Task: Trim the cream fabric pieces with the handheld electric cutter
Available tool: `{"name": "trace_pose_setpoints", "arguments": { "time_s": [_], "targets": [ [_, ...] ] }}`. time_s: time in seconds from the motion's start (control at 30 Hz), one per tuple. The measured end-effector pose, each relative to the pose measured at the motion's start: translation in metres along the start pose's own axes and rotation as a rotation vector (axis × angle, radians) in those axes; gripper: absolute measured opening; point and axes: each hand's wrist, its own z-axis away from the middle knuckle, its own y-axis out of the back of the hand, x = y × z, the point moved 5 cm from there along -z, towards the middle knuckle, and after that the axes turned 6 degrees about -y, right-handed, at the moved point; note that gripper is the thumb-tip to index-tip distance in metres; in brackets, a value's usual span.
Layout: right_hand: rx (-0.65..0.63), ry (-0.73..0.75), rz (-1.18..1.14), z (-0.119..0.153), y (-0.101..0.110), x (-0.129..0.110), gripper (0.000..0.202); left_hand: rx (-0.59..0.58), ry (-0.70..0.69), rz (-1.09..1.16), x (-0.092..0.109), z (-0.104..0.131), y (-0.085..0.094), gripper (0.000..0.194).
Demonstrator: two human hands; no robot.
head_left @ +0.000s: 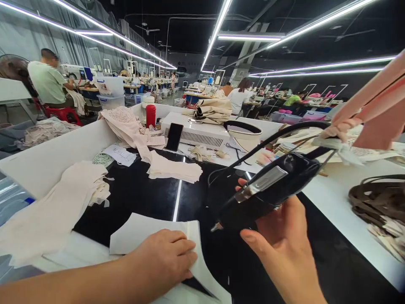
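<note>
My left hand (171, 255) lies on a cream fabric piece (136, 232) with a pale strip near its right edge, fingers together and pressing down. To the right, my right hand (284, 236) is beside a black handheld device (268, 185) with a metal plate and a pointed tip. Fingertips show behind the device and the thumb stands apart below it; the grip is partly hidden. A black cord and a knotted pink cloth (344, 124) run from the device's upper end. Beneath is a glossy black work surface (133, 196).
Stacked cream pieces (174, 166) and a phone (174, 137) lie farther back. At left is a fabric pile (60, 207); a red bottle (151, 115) stands behind. Brown straps (379, 196) lie at right. A seated person (50, 80) is at far left.
</note>
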Motion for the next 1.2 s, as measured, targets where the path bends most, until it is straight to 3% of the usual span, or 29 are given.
{"name": "trace_pose_setpoints", "arguments": {
  "time_s": [0.13, 0.2, 0.33, 0.47, 0.73, 1.0, 1.2],
  "targets": [
    [0.107, -0.014, -0.141, -0.008, -0.031, -0.013, 0.037, 0.012, -0.025, -0.017, -0.003, -0.015, 0.002, 0.014],
    [0.169, 0.019, -0.144, -0.008, -0.037, -0.013, 0.029, -0.002, -0.055, -0.039, -0.007, -0.024, 0.000, 0.008],
    [0.118, 0.079, -0.216, -0.012, -0.045, -0.009, 0.031, -0.058, -0.123, -0.098, -0.013, -0.033, -0.016, 0.006],
    [0.123, 0.036, -0.345, -0.018, -0.047, 0.004, 0.037, -0.062, -0.103, -0.145, -0.011, -0.030, -0.026, 0.013],
    [0.054, 0.048, -0.484, -0.018, -0.058, 0.020, 0.037, 0.083, -0.090, -0.211, -0.002, -0.024, -0.022, 0.018],
    [0.042, -0.005, -0.542, -0.020, -0.064, 0.018, 0.043, 0.115, -0.062, -0.155, -0.003, -0.019, -0.027, 0.015],
    [0.040, -0.017, -0.584, -0.017, -0.063, 0.015, 0.047, 0.159, -0.023, -0.089, -0.005, -0.019, -0.021, 0.014]
  ]
}}
